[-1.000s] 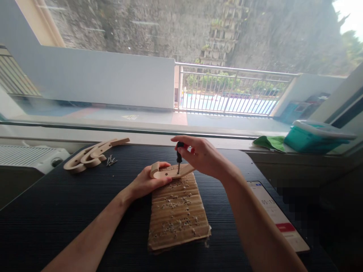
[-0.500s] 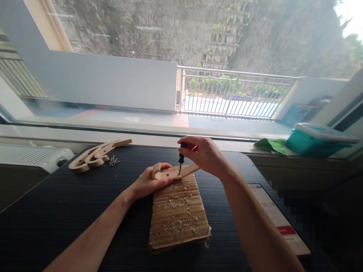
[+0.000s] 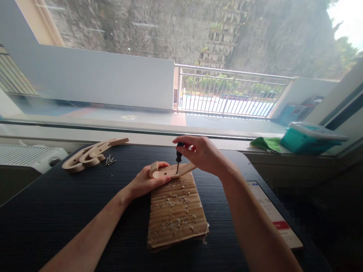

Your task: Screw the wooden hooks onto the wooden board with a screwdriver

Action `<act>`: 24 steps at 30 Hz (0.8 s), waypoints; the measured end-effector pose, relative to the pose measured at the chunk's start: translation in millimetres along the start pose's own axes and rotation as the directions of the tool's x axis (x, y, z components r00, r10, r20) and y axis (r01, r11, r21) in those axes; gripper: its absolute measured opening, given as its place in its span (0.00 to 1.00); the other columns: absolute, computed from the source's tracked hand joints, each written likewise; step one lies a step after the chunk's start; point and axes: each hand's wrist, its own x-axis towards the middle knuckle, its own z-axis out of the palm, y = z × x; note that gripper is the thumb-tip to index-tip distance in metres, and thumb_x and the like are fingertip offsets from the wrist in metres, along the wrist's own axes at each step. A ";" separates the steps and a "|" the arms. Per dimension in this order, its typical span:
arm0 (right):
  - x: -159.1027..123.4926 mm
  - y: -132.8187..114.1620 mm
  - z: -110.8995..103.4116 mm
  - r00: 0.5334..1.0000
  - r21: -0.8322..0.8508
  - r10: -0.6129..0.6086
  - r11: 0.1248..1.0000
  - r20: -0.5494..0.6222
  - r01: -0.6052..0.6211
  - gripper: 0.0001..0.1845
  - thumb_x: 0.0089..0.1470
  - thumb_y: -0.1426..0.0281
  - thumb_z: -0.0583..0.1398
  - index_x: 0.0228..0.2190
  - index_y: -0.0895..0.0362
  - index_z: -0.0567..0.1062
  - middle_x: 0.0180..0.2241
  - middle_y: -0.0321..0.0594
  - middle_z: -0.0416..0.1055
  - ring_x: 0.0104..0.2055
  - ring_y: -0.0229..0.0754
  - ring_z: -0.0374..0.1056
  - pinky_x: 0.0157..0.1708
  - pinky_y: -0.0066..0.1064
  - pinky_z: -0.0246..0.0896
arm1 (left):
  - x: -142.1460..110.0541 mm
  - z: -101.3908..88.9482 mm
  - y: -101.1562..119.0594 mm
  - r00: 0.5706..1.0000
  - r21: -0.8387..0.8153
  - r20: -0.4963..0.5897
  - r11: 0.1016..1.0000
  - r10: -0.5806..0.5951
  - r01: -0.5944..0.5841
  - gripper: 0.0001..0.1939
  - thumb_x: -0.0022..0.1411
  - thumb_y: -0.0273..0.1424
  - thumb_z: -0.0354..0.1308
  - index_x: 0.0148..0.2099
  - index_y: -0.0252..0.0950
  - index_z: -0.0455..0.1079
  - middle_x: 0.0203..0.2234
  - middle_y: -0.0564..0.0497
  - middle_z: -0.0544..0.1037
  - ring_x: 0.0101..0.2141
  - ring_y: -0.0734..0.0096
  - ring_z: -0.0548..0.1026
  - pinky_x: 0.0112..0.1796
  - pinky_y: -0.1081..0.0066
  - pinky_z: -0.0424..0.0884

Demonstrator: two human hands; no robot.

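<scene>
My left hand (image 3: 147, 179) is closed around the curled end of a pale wooden hook (image 3: 171, 174), pressing it onto the far end of a corrugated cardboard block (image 3: 178, 211) full of small holes. A black-handled screwdriver (image 3: 178, 155) stands nearly upright, its tip at a hole in the hook. The fingers of my right hand (image 3: 202, 153) grip the screwdriver's handle from above. One more hole shows in the hook, nearer my left hand. The hook's straight end passes partly behind my right hand.
More wooden hooks (image 3: 93, 153) lie at the table's far left, with several screws (image 3: 110, 160) beside them. A phone showing a timer (image 3: 273, 211) lies right of my right forearm. On the windowsill are a green cloth (image 3: 266, 144) and a teal box (image 3: 310, 140). A radiator (image 3: 34, 156) stands left.
My right hand's fingers shift slightly on the screwdriver handle. The hook, the block and my left hand keep their places; the whole view sways a little.
</scene>
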 end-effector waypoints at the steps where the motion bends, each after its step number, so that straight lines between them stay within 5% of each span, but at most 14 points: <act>1: 0.1 0.8 -0.5 1.000 0.001 0.005 1.000 -0.008 -0.005 0.14 0.54 0.68 0.57 0.41 0.55 0.78 0.28 0.36 0.74 0.28 0.34 0.64 0.32 0.28 0.59 | -0.6 -0.4 1.6 1.000 0.003 0.000 1.000 0.000 0.000 0.30 0.50 0.46 0.61 0.52 0.37 0.67 0.47 0.48 0.76 0.48 0.59 0.73 0.48 0.67 0.70; 11: 0.8 -0.5 -2.7 0.999 -0.043 0.018 0.999 -0.039 -0.019 0.14 0.53 0.65 0.59 0.39 0.57 0.78 0.26 0.35 0.72 0.28 0.34 0.64 0.31 0.28 0.58 | -3.4 -0.6 10.2 1.000 0.015 -0.015 1.000 -0.009 0.009 0.29 0.49 0.46 0.60 0.51 0.37 0.68 0.45 0.48 0.77 0.47 0.56 0.74 0.47 0.65 0.71; 19: 0.1 4.3 -1.3 0.999 -0.006 -0.023 1.000 0.027 0.023 0.19 0.56 0.70 0.53 0.47 0.57 0.75 0.39 0.41 0.76 0.37 0.38 0.70 0.37 0.30 0.61 | -2.1 -0.1 7.1 1.000 0.010 -0.014 1.000 -0.004 0.004 0.29 0.49 0.46 0.61 0.51 0.37 0.68 0.46 0.48 0.77 0.47 0.57 0.74 0.47 0.65 0.71; 24: 0.6 8.5 -3.1 1.000 -0.017 -0.002 1.000 -0.018 0.001 0.17 0.56 0.66 0.55 0.44 0.58 0.77 0.35 0.41 0.77 0.35 0.38 0.70 0.35 0.31 0.62 | -1.1 -0.5 4.7 1.000 0.022 0.000 1.000 -0.001 0.001 0.29 0.50 0.46 0.60 0.52 0.37 0.67 0.47 0.48 0.76 0.48 0.57 0.73 0.48 0.64 0.70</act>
